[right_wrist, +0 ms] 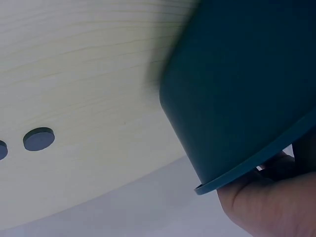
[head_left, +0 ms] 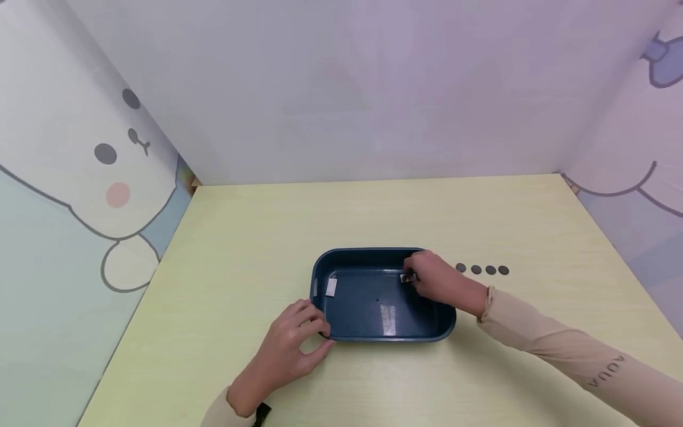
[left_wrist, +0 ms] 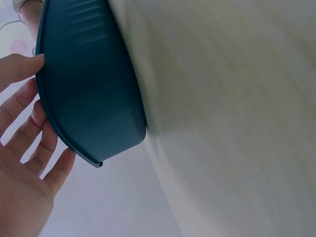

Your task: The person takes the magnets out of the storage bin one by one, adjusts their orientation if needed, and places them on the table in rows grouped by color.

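A dark blue plastic tray (head_left: 352, 340) with rounded corners rests on the table. My left hand (head_left: 299, 341) holds its near left corner, with thumb and fingertips at the rim; the left wrist view shows those fingers (left_wrist: 59, 170) along the edge. Inside the tray's far right part, my right hand (head_left: 434, 276) pinches a small dark piece with a pale patch (head_left: 407, 277), mostly hidden by the fingers. A small white rectangular piece (head_left: 331, 287) lies at the left of the tray floor. Outside the tray, beside my right wrist, several dark round discs (head_left: 476, 269) lie in a row.
The pale wooden table (head_left: 256, 237) meets a white back wall (head_left: 347, 89). Side panels with cartoon drawings (head_left: 117, 172) flank it. A pale streak, perhaps a reflection, shows on the tray floor near the front. A small black object (head_left: 261, 413) shows by my left wrist.
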`<state>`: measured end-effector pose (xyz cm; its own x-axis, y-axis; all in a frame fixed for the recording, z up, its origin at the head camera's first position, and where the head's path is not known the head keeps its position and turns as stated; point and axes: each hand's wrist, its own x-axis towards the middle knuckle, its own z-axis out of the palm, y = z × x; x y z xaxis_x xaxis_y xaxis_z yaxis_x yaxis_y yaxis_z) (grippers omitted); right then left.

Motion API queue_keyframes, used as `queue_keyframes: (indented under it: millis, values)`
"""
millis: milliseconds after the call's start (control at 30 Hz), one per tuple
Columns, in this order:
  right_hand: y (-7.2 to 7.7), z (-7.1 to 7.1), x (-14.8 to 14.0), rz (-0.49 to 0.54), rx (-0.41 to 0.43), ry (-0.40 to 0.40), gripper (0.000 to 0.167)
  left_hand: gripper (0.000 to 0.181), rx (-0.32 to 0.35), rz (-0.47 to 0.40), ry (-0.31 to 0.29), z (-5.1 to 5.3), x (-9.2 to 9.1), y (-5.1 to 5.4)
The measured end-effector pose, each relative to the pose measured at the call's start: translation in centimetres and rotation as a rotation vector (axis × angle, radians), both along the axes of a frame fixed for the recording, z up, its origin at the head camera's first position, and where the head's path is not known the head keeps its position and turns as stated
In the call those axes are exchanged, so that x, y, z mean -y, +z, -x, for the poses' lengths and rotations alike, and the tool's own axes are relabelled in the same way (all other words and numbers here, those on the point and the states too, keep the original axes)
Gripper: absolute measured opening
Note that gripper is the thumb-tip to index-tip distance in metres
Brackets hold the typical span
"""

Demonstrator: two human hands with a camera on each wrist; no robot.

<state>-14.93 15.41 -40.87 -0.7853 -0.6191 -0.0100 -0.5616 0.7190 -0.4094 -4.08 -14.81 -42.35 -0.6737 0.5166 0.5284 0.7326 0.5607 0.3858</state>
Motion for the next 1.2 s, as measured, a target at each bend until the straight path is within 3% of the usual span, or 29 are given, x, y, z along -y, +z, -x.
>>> queue_keyframes:
  millis: [467,800,1200]
  values:
    - [-1.2,0.0,0.6,-0.049,-0.075,-0.006,0.015,0.019,0.006,0.002,0.0,-0.1,0.0,0.1]
    - [-1.3,0.1,0.8,-0.024,0.015,-0.017,0.012,0.019,0.009,0.007,0.002,0.0,0.0,0.1]
    - [-1.1,-0.3,1.2,-0.091,0.095,0.006,0.015,0.019,0.003,-0.002,0.002,0.0,0.0,-0.1]
